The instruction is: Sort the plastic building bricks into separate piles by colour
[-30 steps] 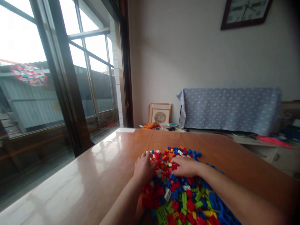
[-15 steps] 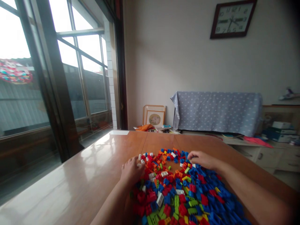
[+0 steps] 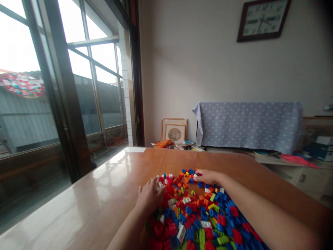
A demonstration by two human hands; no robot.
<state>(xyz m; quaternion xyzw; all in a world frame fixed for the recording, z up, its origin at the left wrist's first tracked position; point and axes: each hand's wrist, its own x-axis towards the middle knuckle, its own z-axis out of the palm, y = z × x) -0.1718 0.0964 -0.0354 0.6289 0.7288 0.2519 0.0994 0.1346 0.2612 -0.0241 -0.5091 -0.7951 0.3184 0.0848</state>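
We see the brick pile mixed red, blue, orange, green, with a few white and yellow. Worktop glossy orange-brown wood. Cloth at the back is grey-blue with small pale dots. Clock has a dark brown frame and pale face. Wall off-white; window frame dark brown.

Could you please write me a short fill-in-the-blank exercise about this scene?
1. The left hand rests at the left edge of a pile of toy ____.
2. The bricks lie on a glossy ____ table.
3. The right hand touches the pile's ____ edge.
4. High on the wall hangs a ____.

Missing words: bricks; wooden; far; clock
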